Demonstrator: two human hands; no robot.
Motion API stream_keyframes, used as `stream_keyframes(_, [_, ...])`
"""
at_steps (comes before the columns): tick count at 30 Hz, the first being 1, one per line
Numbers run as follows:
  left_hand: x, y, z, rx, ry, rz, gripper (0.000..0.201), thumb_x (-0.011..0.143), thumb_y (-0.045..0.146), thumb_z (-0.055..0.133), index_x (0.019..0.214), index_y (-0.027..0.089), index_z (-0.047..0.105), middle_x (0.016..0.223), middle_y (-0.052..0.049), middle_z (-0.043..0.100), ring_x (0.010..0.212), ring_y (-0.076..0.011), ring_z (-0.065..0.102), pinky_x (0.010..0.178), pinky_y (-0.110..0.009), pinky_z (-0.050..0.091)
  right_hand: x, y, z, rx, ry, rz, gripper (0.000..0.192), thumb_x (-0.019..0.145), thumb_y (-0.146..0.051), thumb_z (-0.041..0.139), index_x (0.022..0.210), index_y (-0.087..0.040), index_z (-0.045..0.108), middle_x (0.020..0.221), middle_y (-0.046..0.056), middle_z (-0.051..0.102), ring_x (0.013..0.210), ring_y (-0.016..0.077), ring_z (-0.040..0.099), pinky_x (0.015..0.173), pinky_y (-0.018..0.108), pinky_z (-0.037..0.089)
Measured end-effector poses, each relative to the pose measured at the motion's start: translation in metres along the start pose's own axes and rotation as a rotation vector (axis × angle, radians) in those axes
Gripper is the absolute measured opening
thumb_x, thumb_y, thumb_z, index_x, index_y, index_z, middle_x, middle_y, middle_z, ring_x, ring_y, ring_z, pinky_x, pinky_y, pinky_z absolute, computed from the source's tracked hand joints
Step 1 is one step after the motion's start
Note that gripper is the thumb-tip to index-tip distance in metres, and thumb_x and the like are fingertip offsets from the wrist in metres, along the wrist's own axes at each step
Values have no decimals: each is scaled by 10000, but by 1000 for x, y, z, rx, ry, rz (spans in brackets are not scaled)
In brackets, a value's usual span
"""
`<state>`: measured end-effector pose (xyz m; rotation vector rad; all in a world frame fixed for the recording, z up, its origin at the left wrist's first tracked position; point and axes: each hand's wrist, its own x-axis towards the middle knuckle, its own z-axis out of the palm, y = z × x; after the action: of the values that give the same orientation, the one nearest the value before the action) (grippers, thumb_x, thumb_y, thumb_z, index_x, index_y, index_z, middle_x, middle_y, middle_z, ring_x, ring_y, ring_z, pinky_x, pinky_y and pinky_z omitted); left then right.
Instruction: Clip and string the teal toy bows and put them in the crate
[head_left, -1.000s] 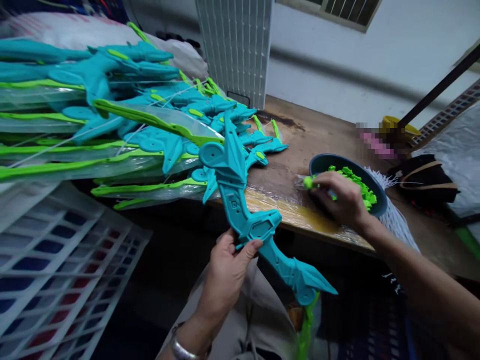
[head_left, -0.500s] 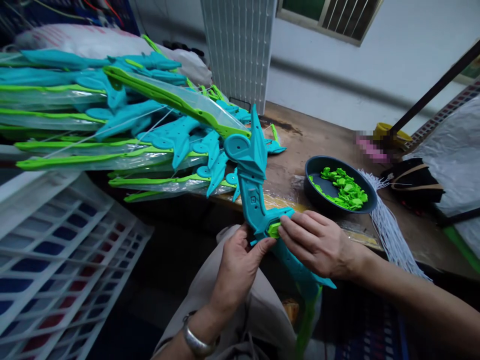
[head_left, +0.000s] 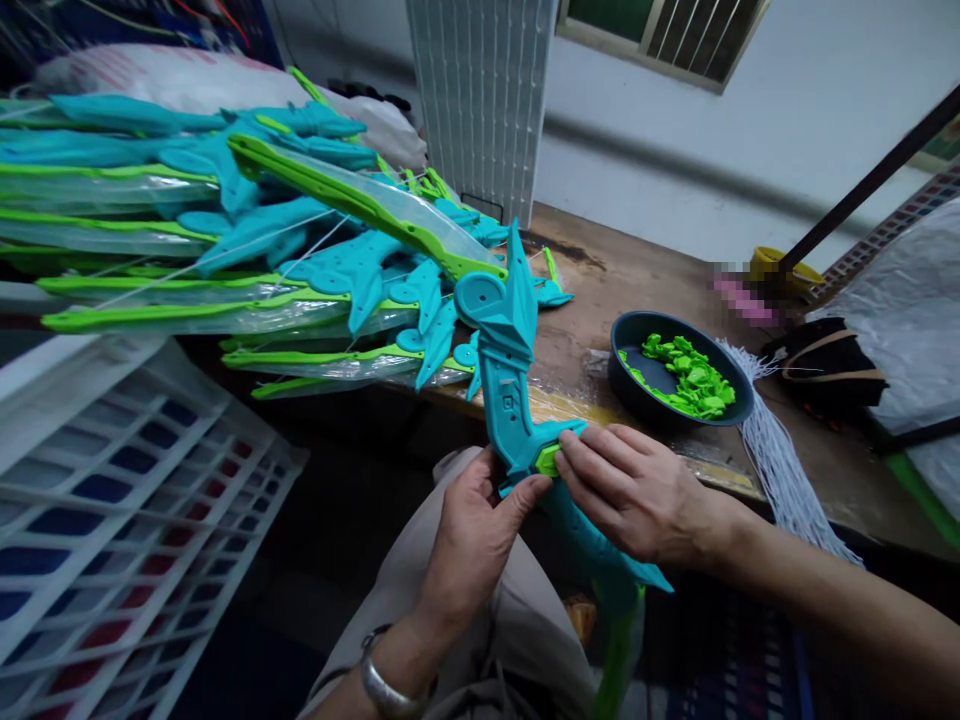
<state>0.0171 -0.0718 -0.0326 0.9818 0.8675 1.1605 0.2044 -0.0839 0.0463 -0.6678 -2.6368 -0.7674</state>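
Note:
A teal plastic toy bow (head_left: 504, 395) with bright green limbs slants across my lap, one limb reaching up to the left and the other hanging down. My left hand (head_left: 480, 535) is closed around its middle, thumb on the near side. The fingertips of my right hand (head_left: 637, 490) pinch at a small green plastic piece (head_left: 547, 460) that sits against the bow's middle. Part of that piece and the bow's lower body are hidden by my right hand. A dark round bowl (head_left: 626, 385) of loose green pieces (head_left: 694, 380) stands beyond that hand.
Several similar bows (head_left: 300, 235) in clear plastic are piled on the wooden table (head_left: 630, 265) at the left. A bundle of white strings (head_left: 791, 480) hangs over the table edge. A white plastic crate (head_left: 150, 500) stands at lower left. A black bag (head_left: 832, 365) lies at right.
The bow's upper limb has shifted very slightly to the right and down. Both hands keep their places on the bow and the green piece.

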Motion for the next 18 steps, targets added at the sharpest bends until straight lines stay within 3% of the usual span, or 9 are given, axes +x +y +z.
stream_keyframes(2, [-1,3,0,66,21,11,511,755,516,889,1093,153,766,1061,-84,821,986,-260,753,882,-314,600,0,0,2,176,43,151,292,1093,-160,432,1041,-121,717,1081,143,719,994,226,656,820,371,584])
stream_keyframes(4, [-2,5,0,129,19,17,492,792,544,849,1084,158,766,1067,-90,819,977,-265,758,880,-325,605,-1,0,7,426,97,451,193,1070,-316,588,1119,-152,678,1182,149,681,1068,232,647,888,379,584])
stream_keyframes(6, [-3,6,-1,182,-1,27,473,826,559,812,1100,177,768,1102,-89,816,1003,-273,762,912,-341,607,-1,0,11,753,66,804,392,965,-476,740,1200,-178,641,1191,129,669,1046,233,653,863,362,585])
stream_keyframes(9, [-5,3,-7,290,9,51,474,822,587,796,1104,205,783,1124,-83,819,1040,-288,765,950,-345,606,0,-2,18,1302,-115,1162,532,828,-602,811,1134,-199,648,918,19,667,793,172,620,701,285,542])
stream_keyframes(11, [-6,-1,-13,348,39,48,517,785,612,808,1118,217,785,1122,-80,823,1057,-299,766,950,-335,612,1,-3,23,1483,-127,1230,533,763,-630,836,1012,-195,656,800,-22,610,712,138,550,625,240,475])
stream_keyframes(14, [-6,-7,-20,404,100,19,586,712,665,822,1108,235,779,1057,-62,837,1031,-313,777,917,-327,630,1,-4,33,1515,-33,1201,506,735,-609,869,927,-197,646,785,-39,579,703,116,506,596,213,412])
stream_keyframes(18, [-3,-12,-20,507,203,45,533,658,693,827,975,269,768,914,-21,840,916,-332,793,834,-370,662,-2,-7,43,1580,-11,1160,479,760,-587,877,915,-208,628,765,-52,573,666,110,501,597,220,413])
